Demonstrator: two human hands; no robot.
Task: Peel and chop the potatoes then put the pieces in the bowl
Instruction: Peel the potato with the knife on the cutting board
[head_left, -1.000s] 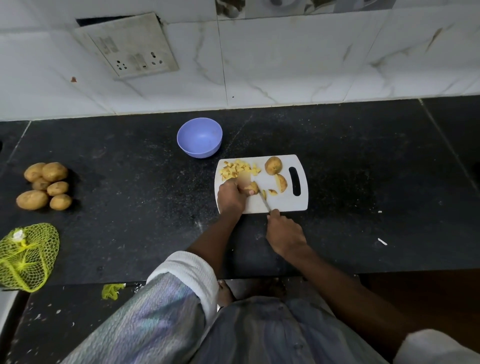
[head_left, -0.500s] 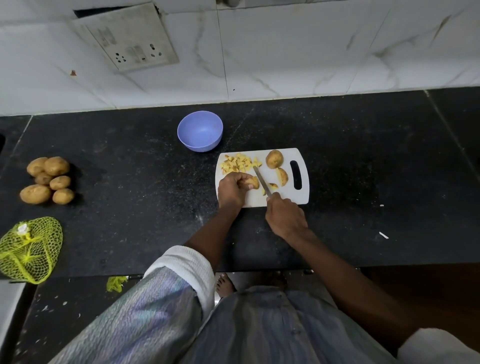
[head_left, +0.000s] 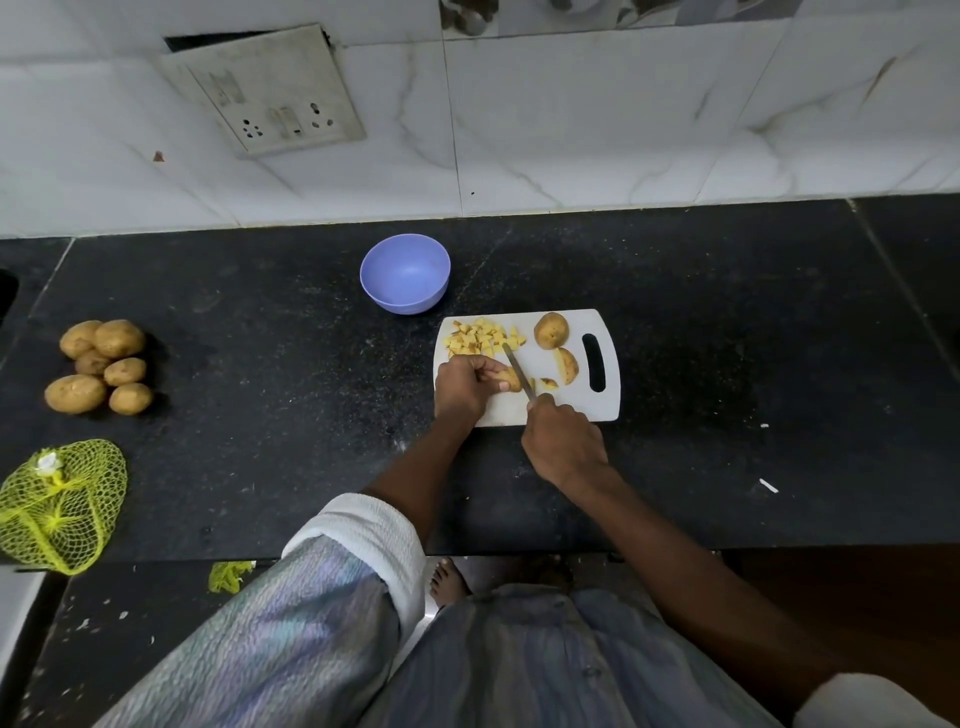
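While hands chop: purple bowl (head_left: 404, 273) bare, chopped pieces (head_left: 482, 338) boardside.

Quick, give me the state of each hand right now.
Left hand: closed on a potato piece, pinning it to the cutting board.
Right hand: closed round the knife, blade at the potato piece.

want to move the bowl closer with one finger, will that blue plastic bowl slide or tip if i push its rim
The round blue plastic bowl looks empty and thin-walled, so it is probably light. It sits on a smooth black stone counter, so it would likely slide readily. Its base looks narrower than its rim, so a push at the rim might tilt it; pushing low seems safer.
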